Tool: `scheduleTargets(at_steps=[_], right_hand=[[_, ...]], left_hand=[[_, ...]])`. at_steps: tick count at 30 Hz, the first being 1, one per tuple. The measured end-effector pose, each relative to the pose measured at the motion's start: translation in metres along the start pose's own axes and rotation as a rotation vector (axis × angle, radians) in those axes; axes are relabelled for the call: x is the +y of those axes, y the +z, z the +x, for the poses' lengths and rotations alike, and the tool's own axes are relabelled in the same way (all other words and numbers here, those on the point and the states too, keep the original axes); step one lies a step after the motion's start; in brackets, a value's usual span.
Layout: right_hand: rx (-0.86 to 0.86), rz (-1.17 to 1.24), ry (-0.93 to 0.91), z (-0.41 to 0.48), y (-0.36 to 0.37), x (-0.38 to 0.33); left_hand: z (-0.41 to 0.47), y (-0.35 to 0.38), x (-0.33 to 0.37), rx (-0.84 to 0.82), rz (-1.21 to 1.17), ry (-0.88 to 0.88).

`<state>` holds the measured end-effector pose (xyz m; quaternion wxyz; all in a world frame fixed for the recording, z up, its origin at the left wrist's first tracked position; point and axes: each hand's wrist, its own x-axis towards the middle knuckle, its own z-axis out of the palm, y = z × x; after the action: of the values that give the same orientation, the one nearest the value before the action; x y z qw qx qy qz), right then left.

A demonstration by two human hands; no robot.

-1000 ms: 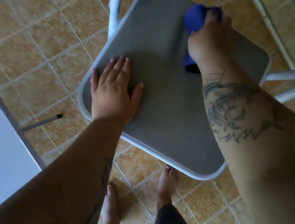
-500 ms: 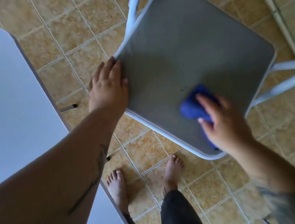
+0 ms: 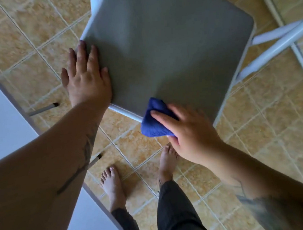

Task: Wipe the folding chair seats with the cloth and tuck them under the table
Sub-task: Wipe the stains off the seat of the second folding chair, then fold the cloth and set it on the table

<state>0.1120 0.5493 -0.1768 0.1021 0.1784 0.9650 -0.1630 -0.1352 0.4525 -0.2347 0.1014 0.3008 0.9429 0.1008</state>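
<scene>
A folding chair with a grey seat and white tube frame stands on the tiled floor in front of me. My left hand lies flat, fingers spread, on the seat's left corner. My right hand grips a bunched blue cloth at the seat's near edge, and the cloth overhangs the white rim. The white table with its grey edge fills the left side.
Two thin table legs with black tips slant over the floor beside the chair. My bare feet stand on the tan tiles just below the seat. A white rail runs along the floor at right.
My right hand dragged the cloth from the seat's far side down to its near edge. My left hand shifted from the middle of the seat to its left corner.
</scene>
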Motion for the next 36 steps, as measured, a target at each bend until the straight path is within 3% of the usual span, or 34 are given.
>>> scheduleTargets(at_steps=[5, 8, 10, 13, 17, 19, 21, 23, 25, 27, 29, 32, 36], right_hand=[[0.198, -0.043, 0.495, -0.004, -0.012, 0.083], [0.306, 0.08, 0.788, 0.051, -0.018, 0.084], [0.349, 0.101, 0.888, 0.084, -0.021, 0.07], [0.294, 0.069, 0.778, 0.105, -0.02, 0.033], [0.062, 0.03, 0.175, 0.071, -0.008, 0.0], [0.006, 0.041, 0.092, 0.049, -0.012, 0.01], [0.027, 0.164, 0.21, 0.032, -0.021, 0.024], [0.162, 0.375, 0.385, 0.015, -0.031, 0.036], [0.29, 0.561, 0.67, -0.002, -0.038, 0.042], [0.157, 0.651, 0.953, -0.016, -0.038, 0.041], [-0.009, 0.645, 1.037, -0.021, -0.036, 0.029], [0.011, 0.686, 1.094, -0.01, -0.033, 0.012], [0.093, 0.943, 1.168, 0.01, -0.03, 0.005]], left_hand=[[0.002, 0.001, 0.01, -0.017, 0.048, -0.033], [0.002, 0.002, 0.009, -0.016, 0.06, -0.034], [0.004, 0.001, 0.007, -0.013, 0.054, -0.036], [0.005, 0.0, 0.009, -0.027, 0.049, -0.042], [0.001, -0.007, 0.009, -0.079, -0.06, -0.083], [0.003, -0.016, 0.011, -0.148, -0.18, -0.135], [0.001, -0.027, 0.017, -0.172, -0.242, -0.175], [-0.012, -0.037, 0.027, -0.129, -0.249, -0.133], [-0.034, -0.044, 0.04, -0.132, -0.299, -0.066], [-0.053, -0.044, 0.055, -0.241, -0.395, -0.058], [-0.068, -0.042, 0.068, -0.379, -0.442, -0.066], [-0.078, -0.038, 0.084, -0.513, -0.476, -0.1], [-0.071, -0.037, 0.095, -0.578, -0.469, -0.225]])
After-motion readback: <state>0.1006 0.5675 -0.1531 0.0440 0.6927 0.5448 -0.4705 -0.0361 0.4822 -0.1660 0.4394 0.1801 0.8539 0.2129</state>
